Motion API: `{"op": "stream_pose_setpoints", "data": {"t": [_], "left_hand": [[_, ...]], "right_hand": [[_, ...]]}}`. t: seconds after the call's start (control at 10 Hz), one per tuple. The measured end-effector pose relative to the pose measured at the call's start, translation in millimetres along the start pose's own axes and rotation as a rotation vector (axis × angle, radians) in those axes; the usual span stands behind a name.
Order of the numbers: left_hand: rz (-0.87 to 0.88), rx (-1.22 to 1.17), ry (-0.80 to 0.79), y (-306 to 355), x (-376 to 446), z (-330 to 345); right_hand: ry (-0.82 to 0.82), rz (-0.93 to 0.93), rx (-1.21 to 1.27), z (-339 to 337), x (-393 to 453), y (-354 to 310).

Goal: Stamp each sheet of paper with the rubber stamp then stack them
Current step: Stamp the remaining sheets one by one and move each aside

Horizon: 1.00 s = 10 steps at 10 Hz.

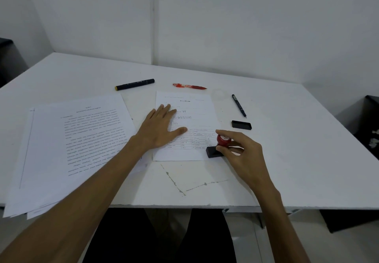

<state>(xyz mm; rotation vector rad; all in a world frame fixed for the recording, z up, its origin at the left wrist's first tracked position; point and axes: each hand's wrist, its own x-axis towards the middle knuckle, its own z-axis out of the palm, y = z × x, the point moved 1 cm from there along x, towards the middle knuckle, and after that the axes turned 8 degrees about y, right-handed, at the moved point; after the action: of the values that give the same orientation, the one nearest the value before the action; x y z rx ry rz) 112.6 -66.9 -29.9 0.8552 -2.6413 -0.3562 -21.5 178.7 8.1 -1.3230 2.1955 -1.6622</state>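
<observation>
So the right hand (235,150) has its fingers curled around the red knob of the rubber stamp (217,148), and the black base sits right at the lower right corner of the sheet (196,111), partly hanging off the paper's edge onto the table (287,139). The base's long side runs roughly left to right, along the sheet's bottom edge. The left hand (162,127) lies flat with fingers straight, pressing down the sheet's left half so it won't slide. The stamp is already under the right hand, so that's clearly the hand for the press.

Off to the left there's a pile of printed pages (71,144), overhanging the near table edge a bit; can't tell which are stamped. Further back lie a black marker (134,84), a red pen (189,86), a thin black pen (239,105) and a small black cap (241,125). White scuffed table, plain white walls in a corner.
</observation>
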Motion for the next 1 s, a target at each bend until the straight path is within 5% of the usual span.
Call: {"op": "stream_pose_setpoints", "data": {"t": [0.3, 1.0], "left_hand": [[-0.001, -0.004, 0.006, 0.3, 0.0, -0.5], [0.012, 0.004, 0.019, -1.6, 1.4, 1.5]], "right_hand": [[0.06, -0.13, -0.135, 1.6, 4.2, -4.6], [0.09, -0.078, -0.124, 6.2, -1.2, -3.4]]}}
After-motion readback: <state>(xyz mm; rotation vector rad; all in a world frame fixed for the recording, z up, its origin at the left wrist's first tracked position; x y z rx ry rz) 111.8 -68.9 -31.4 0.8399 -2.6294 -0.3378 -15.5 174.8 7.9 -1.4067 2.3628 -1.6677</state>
